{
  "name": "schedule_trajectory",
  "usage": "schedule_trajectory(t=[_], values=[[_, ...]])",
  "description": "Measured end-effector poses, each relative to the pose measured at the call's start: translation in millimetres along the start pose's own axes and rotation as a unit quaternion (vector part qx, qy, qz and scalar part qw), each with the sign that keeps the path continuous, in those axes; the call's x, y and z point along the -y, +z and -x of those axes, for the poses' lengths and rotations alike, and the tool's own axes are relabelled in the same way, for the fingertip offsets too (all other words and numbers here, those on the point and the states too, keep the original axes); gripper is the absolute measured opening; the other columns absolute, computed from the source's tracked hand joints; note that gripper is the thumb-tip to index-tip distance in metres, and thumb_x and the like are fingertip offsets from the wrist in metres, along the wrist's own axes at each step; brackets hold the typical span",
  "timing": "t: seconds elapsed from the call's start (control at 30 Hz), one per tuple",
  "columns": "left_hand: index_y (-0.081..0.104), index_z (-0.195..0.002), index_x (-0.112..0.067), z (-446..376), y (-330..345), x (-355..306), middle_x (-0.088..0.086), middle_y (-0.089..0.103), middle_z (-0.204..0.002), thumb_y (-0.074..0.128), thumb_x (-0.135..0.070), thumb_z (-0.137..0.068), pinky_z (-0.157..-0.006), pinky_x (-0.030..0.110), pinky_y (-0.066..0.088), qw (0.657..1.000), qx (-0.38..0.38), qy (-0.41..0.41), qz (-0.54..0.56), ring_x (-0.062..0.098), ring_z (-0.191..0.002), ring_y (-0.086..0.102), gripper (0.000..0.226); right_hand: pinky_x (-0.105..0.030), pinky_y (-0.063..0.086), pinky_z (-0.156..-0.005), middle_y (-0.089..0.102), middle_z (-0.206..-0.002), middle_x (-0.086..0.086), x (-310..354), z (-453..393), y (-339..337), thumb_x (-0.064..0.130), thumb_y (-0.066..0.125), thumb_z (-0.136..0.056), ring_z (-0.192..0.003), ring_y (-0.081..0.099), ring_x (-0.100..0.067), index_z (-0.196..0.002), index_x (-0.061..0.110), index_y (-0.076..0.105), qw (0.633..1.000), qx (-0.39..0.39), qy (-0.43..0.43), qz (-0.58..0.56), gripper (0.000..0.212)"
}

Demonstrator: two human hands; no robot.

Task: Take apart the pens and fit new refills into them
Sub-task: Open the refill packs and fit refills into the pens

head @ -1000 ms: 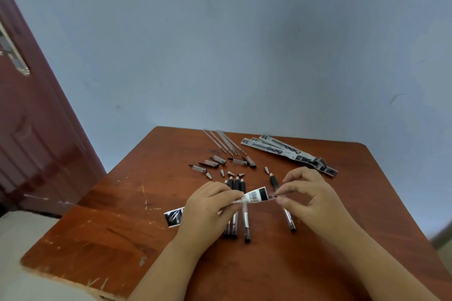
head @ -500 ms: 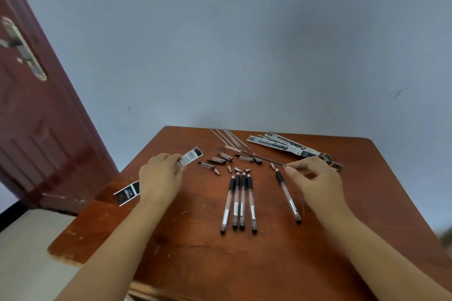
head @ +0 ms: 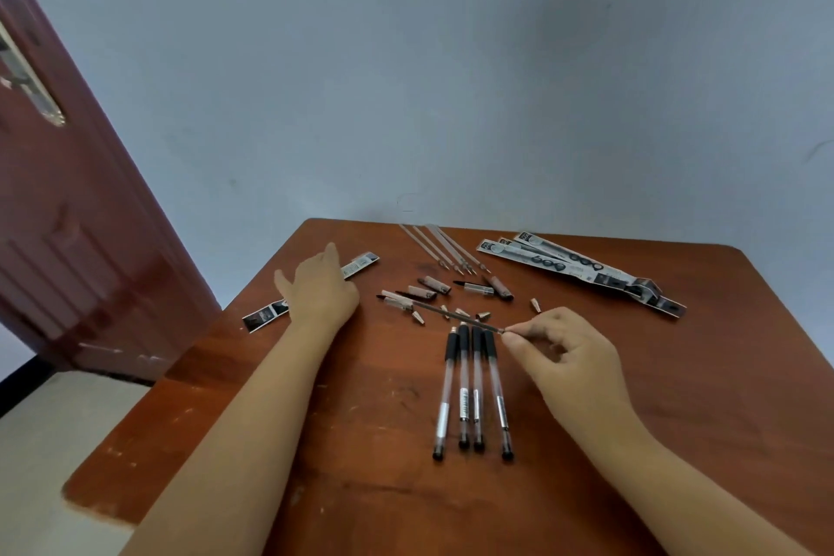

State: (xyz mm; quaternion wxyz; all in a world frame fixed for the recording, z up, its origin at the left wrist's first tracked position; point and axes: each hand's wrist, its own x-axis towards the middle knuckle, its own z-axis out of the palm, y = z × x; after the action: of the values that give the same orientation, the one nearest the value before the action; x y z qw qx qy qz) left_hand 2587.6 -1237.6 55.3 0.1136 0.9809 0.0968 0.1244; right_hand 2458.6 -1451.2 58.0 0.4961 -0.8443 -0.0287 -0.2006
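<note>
Several clear pen barrels (head: 471,388) with black grips lie side by side in the middle of the brown table (head: 370,442). My right hand (head: 566,359) pinches one end of a thin dark refill (head: 456,315) just beyond their grip ends; the refill slants up and left. My left hand (head: 318,291) lies with straight fingers over a flat refill wrapper (head: 361,265) at the table's left side. Pen caps (head: 435,284) and small metal tips (head: 462,312) are scattered between the hands. Several old refills (head: 444,249) lie at the far edge.
A stack of refill packets (head: 582,271) lies at the far right of the table. A dark red door (head: 81,212) stands to the left and a grey wall (head: 451,81) rises behind the table. The table's left edge is just past the wrapper.
My left hand carried the wrapper from the table's middle to its left side and now lies flat on it. My right hand pulled the refill free and holds it above the barrels.
</note>
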Motion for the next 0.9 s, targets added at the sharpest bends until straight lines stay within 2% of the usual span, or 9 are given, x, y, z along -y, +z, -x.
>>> schedule_trajectory(t=[0.1, 0.2, 0.3, 0.4, 0.5, 0.57, 0.77, 0.83, 0.9], values=[[0.041, -0.133, -0.007, 21.1, -14.0, -10.1, 0.011, 0.045, -0.137, 0.047, 0.004, -0.080, -0.110, 0.039, 0.015, 0.986, -0.074, 0.114, 0.100, 0.025, -0.129, 0.035, 0.054, -0.030, 0.042, -0.088, 0.056, -0.071, 0.013, 1.4, 1.6, 1.4, 0.010, 0.068, -0.074, -0.074, 0.053, -0.004, -0.069, 0.024, 0.067, 1.000, -0.003, -0.002, 0.009, 0.015], [0.065, -0.106, -0.002, 60.1, -31.8, -22.9, 0.014, 0.064, -0.113, 0.044, 0.011, -0.075, -0.096, 0.030, 0.031, 0.932, -0.114, 0.280, 0.199, 0.029, -0.111, 0.054, 0.040, -0.032, 0.042, -0.088, 0.057, -0.071, 0.013, 2.8, 1.5, 0.8, 0.009, 0.067, -0.074, -0.074, 0.053, 0.000, -0.072, 0.017, 0.070, 1.000, -0.012, 0.001, 0.001, 0.009], [0.070, -0.090, -0.005, 92.7, -30.7, -23.9, 0.010, 0.071, -0.088, 0.049, -0.001, -0.070, -0.083, 0.029, 0.039, 0.910, -0.151, 0.343, 0.180, 0.025, -0.086, 0.065, 0.030, -0.021, 0.040, -0.082, 0.057, -0.071, 0.012, 4.0, 1.6, -2.4, 0.008, 0.067, -0.075, -0.075, 0.052, 0.007, -0.072, 0.018, 0.069, 1.000, -0.019, -0.006, -0.010, 0.011], [0.066, -0.097, -0.010, 112.2, -13.8, -27.4, 0.006, 0.069, -0.088, 0.049, -0.020, -0.079, -0.085, 0.028, 0.037, 0.874, -0.178, 0.433, 0.131, 0.016, -0.089, 0.052, 0.027, -0.005, 0.040, -0.068, 0.057, -0.071, 0.010, 4.4, 2.0, -3.3, 0.006, 0.067, -0.075, -0.073, 0.052, 0.007, -0.074, 0.015, 0.070, 1.000, -0.013, -0.019, -0.013, 0.009], [0.063, -0.088, -0.008, 114.3, -7.5, -35.2, 0.009, 0.065, -0.078, 0.052, -0.019, -0.079, -0.073, 0.028, 0.035, 0.858, -0.260, 0.422, 0.132, 0.017, -0.081, 0.045, 0.017, -0.005, 0.040, -0.061, 0.056, -0.071, 0.008, 4.1, 3.6, -1.3, 0.006, 0.066, -0.076, -0.069, 0.051, 0.006, -0.077, 0.010, 0.071, 1.000, 0.006, -0.019, -0.024, 0.007], [0.067, -0.076, -0.007, 112.0, -8.8, -35.7, 0.010, 0.064, -0.075, 0.053, -0.017, -0.078, -0.070, 0.026, 0.034, 0.861, -0.268, 0.409, 0.142, 0.017, -0.079, 0.043, 0.017, -0.007, 0.040, -0.060, 0.056, -0.071, 0.008, 4.5, 5.0, -0.7, 0.007, 0.065, -0.077, -0.068, 0.051, 0.003, -0.078, 0.008, 0.071, 0.999, 0.025, -0.020, -0.028, 0.007], [0.068, -0.076, -0.010, 112.6, -8.5, -24.8, 0.002, 0.062, -0.063, 0.052, -0.017, -0.078, -0.054, 0.022, 0.038, 0.854, -0.197, 0.470, 0.106, 0.012, -0.058, 0.050, 0.017, -0.008, 0.041, -0.074, 0.050, -0.074, 0.019, 1.3, -1.0, -10.1, 0.009, 0.064, -0.079, -0.075, 0.053, -0.002, -0.088, 0.009, 0.071, 0.980, 0.126, -0.129, 0.079, 0.012], [0.067, -0.083, -0.011, 112.4, -8.5, -24.1, -0.001, 0.063, -0.061, 0.051, -0.021, -0.078, -0.050, 0.017, 0.039, 0.850, -0.176, 0.484, 0.107, 0.011, -0.052, 0.054, 0.020, -0.007, 0.040, -0.074, 0.045, -0.073, 0.022, -1.2, -4.4, -16.2, 0.009, 0.065, -0.077, -0.065, 0.050, 0.001, -0.087, 0.008, 0.071, 0.965, 0.154, -0.177, 0.117, 0.011], [0.061, -0.094, -0.015, 115.2, -15.5, -27.9, -0.004, 0.063, -0.059, 0.049, -0.024, -0.080, -0.047, 0.016, 0.042, 0.856, -0.134, 0.486, 0.114, 0.008, -0.049, 0.055, 0.020, -0.004, 0.040, -0.070, 0.043, -0.071, 0.023, -1.0, -6.8, -22.4, 0.014, 0.065, -0.076, -0.066, 0.044, 0.009, -0.082, 0.009, 0.071, 0.952, 0.174, -0.208, 0.144, 0.010]])
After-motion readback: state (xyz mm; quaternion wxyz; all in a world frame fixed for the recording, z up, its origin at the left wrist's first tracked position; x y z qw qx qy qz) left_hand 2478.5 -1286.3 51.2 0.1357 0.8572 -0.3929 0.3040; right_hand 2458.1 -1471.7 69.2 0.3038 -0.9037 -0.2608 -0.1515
